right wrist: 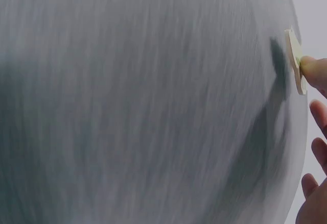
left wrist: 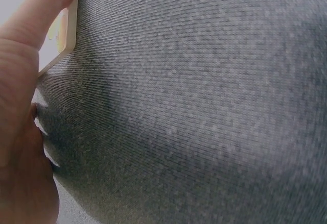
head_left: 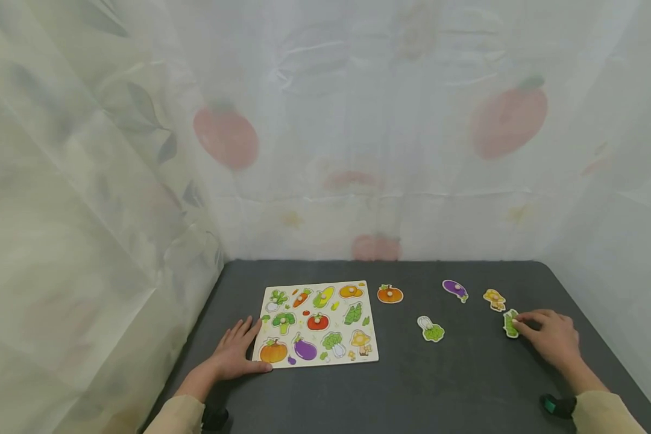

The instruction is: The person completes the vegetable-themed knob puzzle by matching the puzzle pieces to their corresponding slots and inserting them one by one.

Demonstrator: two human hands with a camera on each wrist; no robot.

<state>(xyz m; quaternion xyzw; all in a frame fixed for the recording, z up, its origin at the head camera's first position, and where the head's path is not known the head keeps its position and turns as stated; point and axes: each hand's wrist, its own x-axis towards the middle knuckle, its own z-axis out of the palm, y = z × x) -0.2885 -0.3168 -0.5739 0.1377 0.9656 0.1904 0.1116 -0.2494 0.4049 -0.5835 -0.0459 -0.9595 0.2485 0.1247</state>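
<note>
A flat wooden puzzle board (head_left: 290, 289) printed with vegetables lies on the dark table. My left hand (head_left: 229, 357) rests at its lower left corner, fingers extended along the left side and thumb on the near edge; the left wrist view shows the thumb (left wrist: 30, 17) against that corner. Far to the right, my right hand (head_left: 554, 339) pinches a green pea-pod puzzle piece (head_left: 510, 324) between thumb and fingertips. Seen edge-on in the right wrist view, this piece (right wrist: 293, 55) is tilted, with its shadow beside it on the tabletop.
Loose knobbed pieces lie right of the board: a pumpkin (head_left: 390, 294), an eggplant (head_left: 454, 290), a bok choy (head_left: 431, 330) and a mushroom piece (head_left: 494, 299), the last just beyond the right hand. Pale printed curtains (head_left: 380, 150) enclose the table's back and sides.
</note>
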